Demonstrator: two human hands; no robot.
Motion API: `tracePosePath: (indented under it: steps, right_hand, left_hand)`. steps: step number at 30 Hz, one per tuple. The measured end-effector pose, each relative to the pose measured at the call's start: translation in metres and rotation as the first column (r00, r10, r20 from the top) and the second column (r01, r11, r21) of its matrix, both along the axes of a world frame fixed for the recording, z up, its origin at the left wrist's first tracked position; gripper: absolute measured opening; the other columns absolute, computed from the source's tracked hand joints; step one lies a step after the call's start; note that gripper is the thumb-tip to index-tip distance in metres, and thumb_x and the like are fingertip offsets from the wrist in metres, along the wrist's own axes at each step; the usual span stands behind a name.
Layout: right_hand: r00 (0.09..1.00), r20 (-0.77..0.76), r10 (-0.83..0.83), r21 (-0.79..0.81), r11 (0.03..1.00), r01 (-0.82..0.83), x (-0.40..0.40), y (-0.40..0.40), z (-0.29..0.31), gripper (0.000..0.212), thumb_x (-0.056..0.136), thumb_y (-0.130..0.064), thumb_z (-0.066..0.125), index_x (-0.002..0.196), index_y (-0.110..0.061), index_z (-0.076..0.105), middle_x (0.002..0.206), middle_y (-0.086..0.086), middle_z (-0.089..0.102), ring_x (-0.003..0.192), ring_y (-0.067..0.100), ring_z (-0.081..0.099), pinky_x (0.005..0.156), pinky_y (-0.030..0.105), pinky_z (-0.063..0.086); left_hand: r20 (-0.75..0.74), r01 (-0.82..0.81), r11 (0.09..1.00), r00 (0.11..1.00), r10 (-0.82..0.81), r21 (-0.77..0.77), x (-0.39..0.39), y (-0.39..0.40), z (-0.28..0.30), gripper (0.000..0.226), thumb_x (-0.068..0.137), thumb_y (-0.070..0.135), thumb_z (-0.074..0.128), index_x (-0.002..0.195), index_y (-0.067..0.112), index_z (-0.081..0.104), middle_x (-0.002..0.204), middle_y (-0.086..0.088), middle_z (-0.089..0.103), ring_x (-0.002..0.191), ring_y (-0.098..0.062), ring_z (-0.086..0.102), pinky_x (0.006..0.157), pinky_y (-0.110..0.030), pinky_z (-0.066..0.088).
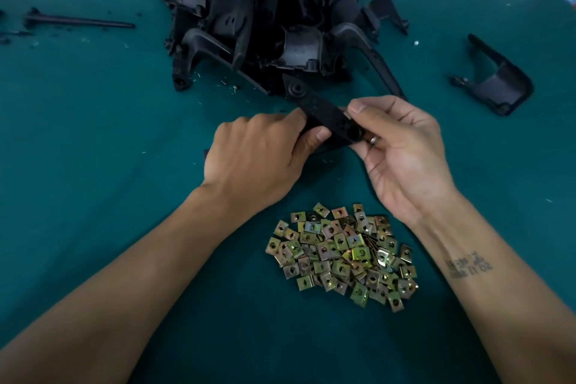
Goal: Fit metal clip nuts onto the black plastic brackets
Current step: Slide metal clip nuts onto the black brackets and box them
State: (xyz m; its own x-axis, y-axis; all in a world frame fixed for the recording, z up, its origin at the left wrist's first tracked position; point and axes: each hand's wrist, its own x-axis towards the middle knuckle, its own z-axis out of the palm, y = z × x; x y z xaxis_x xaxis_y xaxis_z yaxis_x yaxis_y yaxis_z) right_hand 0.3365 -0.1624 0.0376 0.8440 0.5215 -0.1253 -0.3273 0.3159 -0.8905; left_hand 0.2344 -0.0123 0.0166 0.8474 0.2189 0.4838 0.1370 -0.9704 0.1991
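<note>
The pile of black brackets at the table's far edge was cut off by the picture's top. The held bracket's lower part lay hidden behind the left hand and the right hand's fingers. Whether a clip nut sat on it could not be told. The writing on the right forearm was too blurred to read.

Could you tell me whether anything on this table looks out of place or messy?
Yes: pale shavings and black crumbs litter the green table near the bracket pile. One bracket lies apart at the right, and a black rod at the far left.
</note>
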Motion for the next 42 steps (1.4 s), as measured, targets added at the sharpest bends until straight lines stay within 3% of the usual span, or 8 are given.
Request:
tracePosePath:
  steps: [10, 18, 23, 30, 33, 35, 39, 42]
  right_hand:
    - [1.000, -0.007, -0.022, -0.085, 0.996, 0.022, -0.004, 0.001, 0.000, 0.002, 0.091, -0.002, 0.069, 0.092, -0.001, 0.069, 0.088, 0.013, 0.073, 0.089, 0.024, 0.070, 0.094, 0.039, 0.059]
    - [0.982, 0.187, -0.038, -0.118, 0.991, 0.061, -0.008, 0.003, -0.003, 0.015, 0.091, -0.002, 0.071, 0.079, -0.011, 0.069, 0.076, 0.004, 0.072, 0.077, 0.016, 0.069, 0.082, 0.039, 0.059]
    - [0.970, 0.241, -0.043, -0.122, 0.990, 0.074, -0.011, 0.007, -0.005, 0.026, 0.082, -0.007, 0.068, 0.062, -0.024, 0.069, 0.074, 0.001, 0.070, 0.076, 0.015, 0.065, 0.080, 0.048, 0.055]
    - [0.934, 0.356, -0.017, -0.086, 0.995, 0.051, -0.013, 0.004, -0.005, 0.020, 0.077, -0.015, 0.067, 0.061, -0.027, 0.063, 0.076, 0.011, 0.066, 0.077, 0.033, 0.058, 0.073, 0.050, 0.053]
    - [0.890, 0.454, 0.035, -0.096, 0.995, 0.010, -0.012, 0.003, -0.009, 0.018, 0.079, -0.014, 0.064, 0.063, -0.024, 0.062, 0.089, 0.038, 0.061, 0.087, 0.060, 0.055, 0.078, 0.071, 0.049]
    - [0.871, 0.486, 0.075, -0.117, 0.993, -0.021, -0.011, 0.002, -0.011, 0.016, 0.080, -0.017, 0.064, 0.065, -0.024, 0.063, 0.094, 0.040, 0.060, 0.093, 0.062, 0.055, 0.078, 0.075, 0.047]
    - [0.893, 0.410, 0.183, -0.108, 0.982, -0.152, -0.004, -0.005, -0.010, 0.016, 0.085, -0.025, 0.053, 0.076, -0.016, 0.062, 0.099, 0.013, 0.074, 0.097, 0.033, 0.069, 0.079, 0.050, 0.059]
    - [0.784, 0.591, 0.191, -0.285, 0.958, -0.018, 0.008, -0.013, -0.004, 0.030, 0.092, -0.022, 0.044, 0.087, -0.014, 0.072, 0.093, 0.005, 0.074, 0.089, 0.022, 0.067, 0.076, 0.036, 0.053]
  left_hand:
    - [-0.025, -0.019, 1.000, 1.000, 0.019, 0.020, 0.001, 0.000, -0.002, 0.057, 0.103, 0.062, 0.024, 0.088, 0.016, 0.055, 0.073, -0.002, 0.064, 0.060, -0.040, 0.060, 0.052, -0.033, 0.029]
    - [-0.014, -0.009, 1.000, 1.000, 0.009, -0.025, 0.000, 0.000, 0.002, 0.048, 0.102, 0.061, 0.024, 0.080, 0.021, 0.040, 0.071, -0.003, 0.064, 0.057, -0.041, 0.059, 0.052, -0.034, 0.029]
    - [-0.031, -0.011, 1.000, 0.999, 0.010, -0.017, 0.000, -0.001, 0.000, 0.054, 0.103, 0.061, 0.023, 0.083, 0.018, 0.050, 0.074, -0.003, 0.066, 0.057, -0.042, 0.059, 0.052, -0.035, 0.031]
    - [-0.077, -0.022, 1.000, 0.997, 0.022, 0.003, -0.001, 0.000, 0.001, 0.057, 0.102, 0.062, 0.021, 0.092, 0.019, 0.056, 0.077, -0.002, 0.067, 0.062, -0.041, 0.061, 0.053, -0.036, 0.031]
    - [-0.087, -0.017, 1.000, 0.996, 0.016, -0.010, -0.001, 0.000, 0.000, 0.059, 0.101, 0.065, 0.016, 0.094, 0.021, 0.055, 0.081, -0.003, 0.068, 0.066, -0.041, 0.061, 0.055, -0.036, 0.032]
    - [-0.078, -0.002, 0.999, 0.997, -0.002, -0.044, -0.001, 0.000, 0.000, 0.051, 0.101, 0.064, 0.017, 0.086, 0.024, 0.046, 0.081, -0.003, 0.068, 0.066, -0.042, 0.061, 0.056, -0.037, 0.032]
    - [-0.084, -0.021, 0.998, 0.996, 0.016, -0.054, 0.000, 0.001, 0.000, 0.055, 0.101, 0.063, 0.018, 0.088, 0.022, 0.052, 0.082, -0.007, 0.069, 0.068, -0.043, 0.061, 0.057, -0.038, 0.033]
    - [-0.086, -0.038, 0.998, 0.996, 0.035, -0.040, 0.002, 0.001, 0.001, 0.060, 0.102, 0.062, 0.018, 0.094, 0.018, 0.058, 0.081, -0.010, 0.067, 0.068, -0.043, 0.061, 0.056, -0.038, 0.033]
